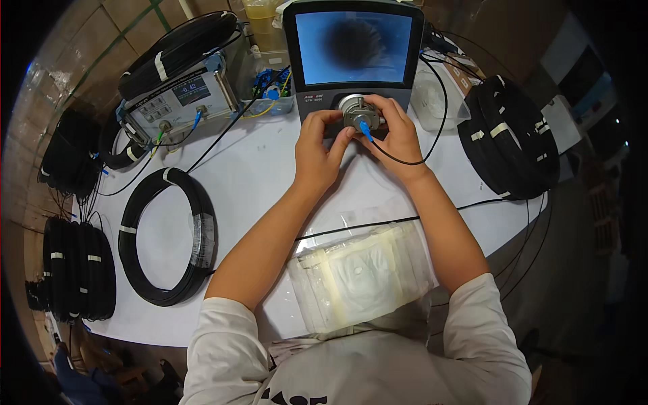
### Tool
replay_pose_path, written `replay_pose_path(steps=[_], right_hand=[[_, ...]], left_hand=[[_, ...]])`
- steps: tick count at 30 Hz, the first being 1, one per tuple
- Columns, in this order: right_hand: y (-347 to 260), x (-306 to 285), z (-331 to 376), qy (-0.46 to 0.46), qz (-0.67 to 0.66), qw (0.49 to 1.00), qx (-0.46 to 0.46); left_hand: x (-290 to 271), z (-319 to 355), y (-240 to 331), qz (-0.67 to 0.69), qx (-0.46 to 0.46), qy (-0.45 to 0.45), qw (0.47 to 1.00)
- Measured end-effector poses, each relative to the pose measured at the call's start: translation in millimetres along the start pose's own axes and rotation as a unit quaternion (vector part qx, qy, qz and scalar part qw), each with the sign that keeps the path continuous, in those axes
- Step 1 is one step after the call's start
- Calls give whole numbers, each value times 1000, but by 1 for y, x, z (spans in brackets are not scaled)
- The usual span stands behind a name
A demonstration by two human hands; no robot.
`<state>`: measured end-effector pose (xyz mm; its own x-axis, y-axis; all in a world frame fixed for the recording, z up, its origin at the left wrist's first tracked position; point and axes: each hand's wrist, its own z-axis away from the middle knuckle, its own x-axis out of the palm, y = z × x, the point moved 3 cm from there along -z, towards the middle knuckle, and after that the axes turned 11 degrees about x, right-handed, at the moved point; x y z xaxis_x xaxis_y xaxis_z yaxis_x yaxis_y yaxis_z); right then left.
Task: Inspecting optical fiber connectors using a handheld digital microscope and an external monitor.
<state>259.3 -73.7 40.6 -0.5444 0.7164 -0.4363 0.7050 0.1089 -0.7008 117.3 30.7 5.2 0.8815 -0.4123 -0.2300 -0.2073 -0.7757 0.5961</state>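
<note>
My left hand [322, 143] and my right hand [395, 131] meet at the round metal port [356, 111] on the front of a grey inspection device with a blue-lit screen [354, 46]. The fingers of my right hand pinch a blue fibre connector [365, 129] at the port, and its thin black cable [405, 160] loops off to the right. My left thumb and fingers rest on the port's left side. The screen shows a dark blurred blob.
A black cable coil [169, 236] lies on the white table at left. A grey test meter [179, 101] sits at back left with a coil on top. More coils [513, 138] lie at right. A stack of clear plastic bags [361, 273] sits near me.
</note>
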Motion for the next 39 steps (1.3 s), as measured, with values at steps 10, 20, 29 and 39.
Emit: replay_pose_path(steps=[10,20,29,39], right_hand=[[7,5,4,44,21,999,-7],[-2,-4,3,39,35,998,-45],[6,5,6,66,43,997,-18],[6,-3,5,37,44,997,-55]], left_hand=[[1,0,6,4,16,12,1000],[3,3,-1,45,-18,9,999],[2,-1,9,5,-1,-32,999],[7,3,0,49,-23,-10,998]])
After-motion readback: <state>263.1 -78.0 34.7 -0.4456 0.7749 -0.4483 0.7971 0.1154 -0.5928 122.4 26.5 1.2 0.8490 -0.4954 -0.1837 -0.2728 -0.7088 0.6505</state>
